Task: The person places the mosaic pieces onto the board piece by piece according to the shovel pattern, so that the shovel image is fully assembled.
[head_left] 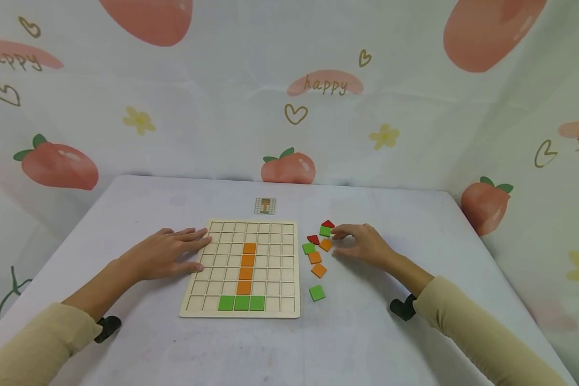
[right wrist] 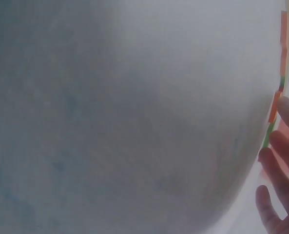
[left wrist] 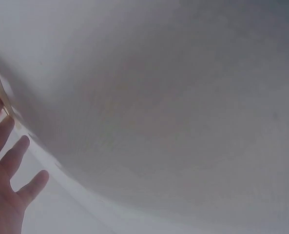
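A pale wooden grid board (head_left: 275, 268) lies on the table. Set in its cells are a column of orange square tiles (head_left: 247, 260) and, below it, a row of three green tiles (head_left: 242, 303). My left hand (head_left: 166, 254) rests with fingers spread at the board's left edge, thumb and fingertips on the rim. Just right of the loose tiles is my right hand (head_left: 362, 244), thumb and index apart. Its index fingertip is right at a green tile (head_left: 325, 231), beside an orange tile (head_left: 325, 245). In the right wrist view its fingers (right wrist: 279, 175) stand spread along the tiles.
Two red pieces (head_left: 327, 223), more orange tiles (head_left: 319, 270) and green tiles (head_left: 317, 292) lie loose right of the board. Behind the board is a small pattern card (head_left: 265, 206) with a grid picture. A printed cloth (head_left: 212, 134) hangs behind the white table (head_left: 391, 206).
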### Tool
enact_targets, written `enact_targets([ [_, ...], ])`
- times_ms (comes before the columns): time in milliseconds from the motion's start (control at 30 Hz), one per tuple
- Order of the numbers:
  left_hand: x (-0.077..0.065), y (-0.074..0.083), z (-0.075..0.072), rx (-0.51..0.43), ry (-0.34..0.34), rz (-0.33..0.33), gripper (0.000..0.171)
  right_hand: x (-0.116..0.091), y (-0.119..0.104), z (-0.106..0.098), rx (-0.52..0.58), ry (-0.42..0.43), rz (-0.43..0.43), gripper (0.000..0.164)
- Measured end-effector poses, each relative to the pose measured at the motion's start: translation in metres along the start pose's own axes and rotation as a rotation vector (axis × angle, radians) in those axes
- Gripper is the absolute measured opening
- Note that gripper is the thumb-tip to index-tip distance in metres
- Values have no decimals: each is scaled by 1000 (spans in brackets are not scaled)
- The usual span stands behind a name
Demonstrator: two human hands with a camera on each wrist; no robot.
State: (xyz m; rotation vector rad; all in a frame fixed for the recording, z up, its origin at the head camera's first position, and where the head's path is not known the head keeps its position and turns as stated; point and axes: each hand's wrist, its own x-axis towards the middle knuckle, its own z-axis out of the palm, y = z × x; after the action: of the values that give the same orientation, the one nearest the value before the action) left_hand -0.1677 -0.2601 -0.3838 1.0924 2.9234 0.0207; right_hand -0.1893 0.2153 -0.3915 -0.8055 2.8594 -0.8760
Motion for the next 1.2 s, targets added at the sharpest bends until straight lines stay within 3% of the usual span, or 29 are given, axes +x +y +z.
enact_targets([
  [500,-1,0,0,0,5,2,69,5,-5,5,-28,-1,57,46],
  [1200,0,-2,2,-14,2,0,69,9,-11,10,-84,11,50,38],
])
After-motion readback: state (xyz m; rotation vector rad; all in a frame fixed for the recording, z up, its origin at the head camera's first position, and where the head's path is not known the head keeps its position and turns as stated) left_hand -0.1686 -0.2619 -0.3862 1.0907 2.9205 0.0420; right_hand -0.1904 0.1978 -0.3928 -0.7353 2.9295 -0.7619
